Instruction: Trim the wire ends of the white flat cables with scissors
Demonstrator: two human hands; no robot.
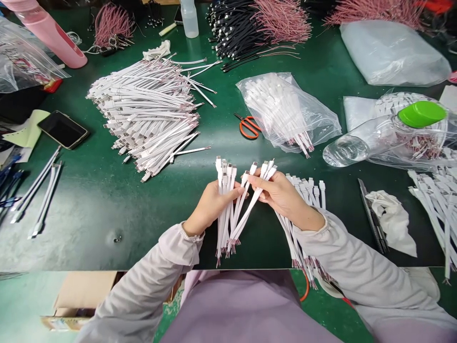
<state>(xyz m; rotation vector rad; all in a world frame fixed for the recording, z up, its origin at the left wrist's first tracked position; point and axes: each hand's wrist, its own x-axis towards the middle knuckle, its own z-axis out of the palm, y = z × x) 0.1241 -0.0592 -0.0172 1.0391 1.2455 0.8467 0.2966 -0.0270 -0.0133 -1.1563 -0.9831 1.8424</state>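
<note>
Near the table's front edge, my left hand (214, 202) is closed around a bunch of short white cables (224, 214), connectors up and frayed reddish wire ends down. My right hand (282, 193) pinches a few more white cables (250, 209) near their connectors, fanned out to the right of that bunch. The two hands almost touch. Partly under my right forearm lies another row of white cables (314, 193). A large heap of white cables (150, 109) sits beyond my left hand, and a clear bag of white cables (278, 107) lies beyond my right.
Orange-handled scissors (249, 128) lie mid-table. At the right are a green-capped bottle (378, 138), a cutter knife (371, 214), a crumpled white cloth (392, 224) and more cables (435, 200). A phone (63, 129) rests at the left; black cables (235, 28) lie at the back.
</note>
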